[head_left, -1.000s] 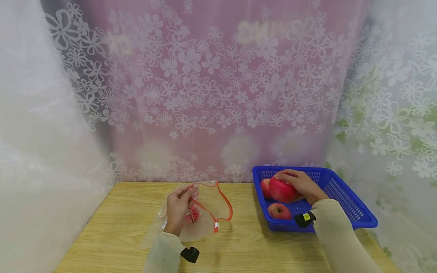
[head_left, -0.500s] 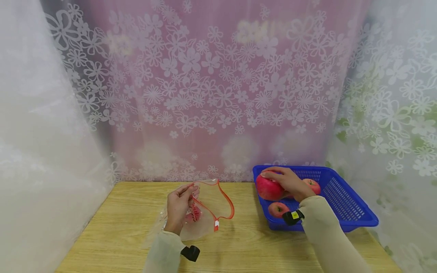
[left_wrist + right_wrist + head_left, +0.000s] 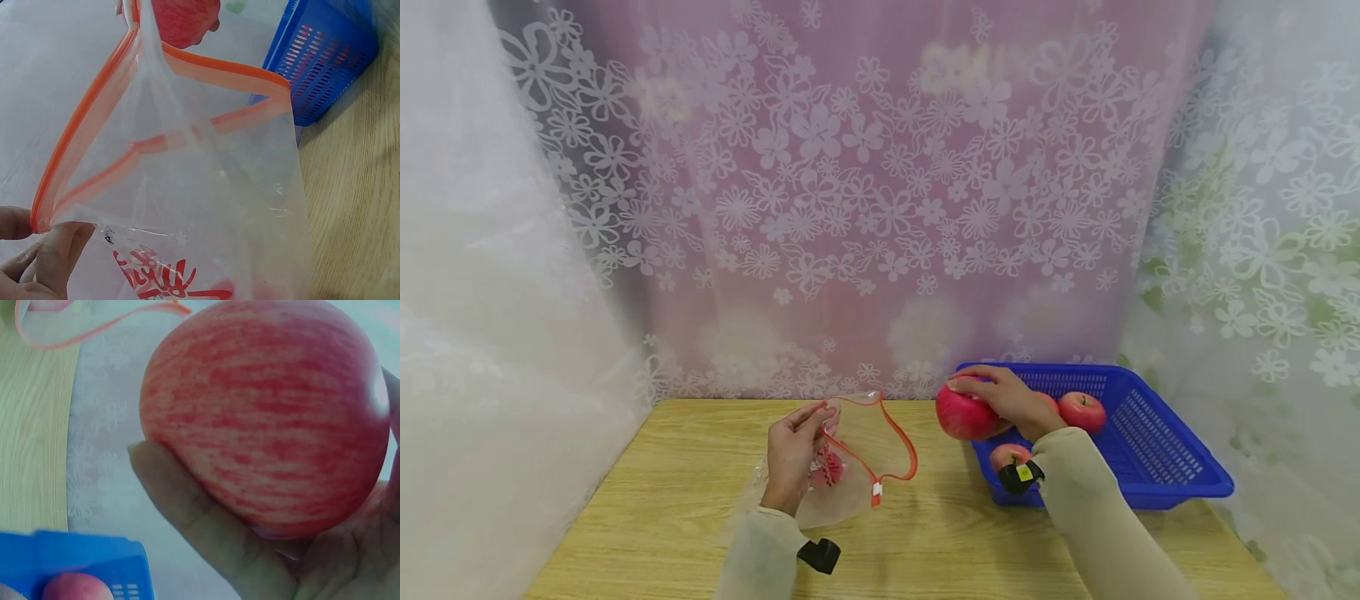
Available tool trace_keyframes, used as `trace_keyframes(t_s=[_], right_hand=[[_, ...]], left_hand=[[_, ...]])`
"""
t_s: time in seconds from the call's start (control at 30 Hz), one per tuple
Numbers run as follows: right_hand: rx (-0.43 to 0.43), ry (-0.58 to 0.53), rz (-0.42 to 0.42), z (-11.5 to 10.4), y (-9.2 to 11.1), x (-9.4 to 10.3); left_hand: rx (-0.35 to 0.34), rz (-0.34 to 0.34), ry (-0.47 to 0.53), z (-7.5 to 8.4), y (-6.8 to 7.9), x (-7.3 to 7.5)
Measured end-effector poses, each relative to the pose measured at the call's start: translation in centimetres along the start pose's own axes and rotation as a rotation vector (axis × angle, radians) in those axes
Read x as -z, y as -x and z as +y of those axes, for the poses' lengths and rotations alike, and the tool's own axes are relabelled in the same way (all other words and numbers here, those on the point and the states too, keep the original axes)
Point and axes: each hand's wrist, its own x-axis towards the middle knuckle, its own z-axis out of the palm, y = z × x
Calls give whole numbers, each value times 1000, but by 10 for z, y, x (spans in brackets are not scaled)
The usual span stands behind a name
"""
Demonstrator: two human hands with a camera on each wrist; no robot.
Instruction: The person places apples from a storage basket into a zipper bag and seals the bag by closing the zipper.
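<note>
My left hand (image 3: 792, 454) pinches the orange rim of a clear zip bag (image 3: 187, 206), whose mouth gapes toward the right. Red lettering is printed on the bag, and something reddish shows through its lower part. A red apple (image 3: 269, 419) is gripped in my right hand (image 3: 1011, 402), the thumb along one side of it. Hand and apple are over the left rim of the blue basket (image 3: 1165, 467), apart from the bag. Inside the basket lie more apples: one apple (image 3: 1082, 411) at the back, one apple (image 3: 1009, 456) near the front, and another partly hidden behind my right hand.
Both the bag and the basket are on a light wooden table (image 3: 925, 542). A pink flowered curtain (image 3: 887, 208) hangs behind the table, with pale sheets at the left and right sides. Each wrist wears a small black camera (image 3: 818, 556).
My right hand has carried the apple leftward from within the basket to beyond its left rim, uncovering an apple at the back. The left hand and bag have barely moved.
</note>
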Motion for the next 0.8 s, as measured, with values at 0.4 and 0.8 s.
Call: trace_keyframes(t_s=[0.4, 0.8], right_hand=[[30, -29, -31, 0, -10, -29], [64, -17, -82, -3, -18, -61]], left_hand=[[11, 3, 42, 1, 1, -1], [20, 9, 48, 0, 1, -2]])
